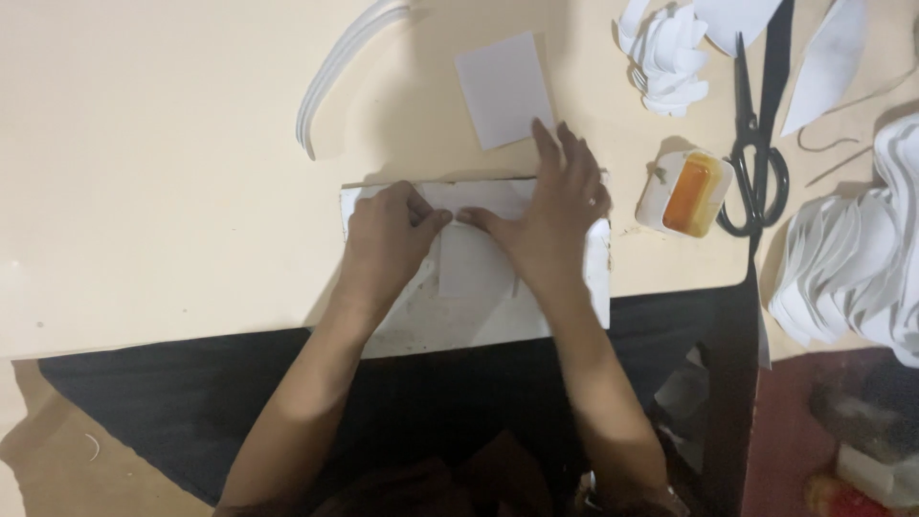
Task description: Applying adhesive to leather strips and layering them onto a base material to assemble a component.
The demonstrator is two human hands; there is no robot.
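Note:
A white board (574,316) lies at the near edge of the cream table (144,191). A smaller white paper piece (471,263) rests on it. My left hand (388,235) presses on the board's upper left, fingertips on the paper's top edge. My right hand (555,206) lies flat across the upper right, its thumb meeting the left fingertips over the paper. Neither hand grips anything that I can see.
A white paper rectangle (504,88) lies just beyond the hands. A curved white strip (335,67) sits at the upper left. To the right are a small white tub of orange glue (691,194), black scissors (756,153), and stacks of folded white paper (852,268), (667,53).

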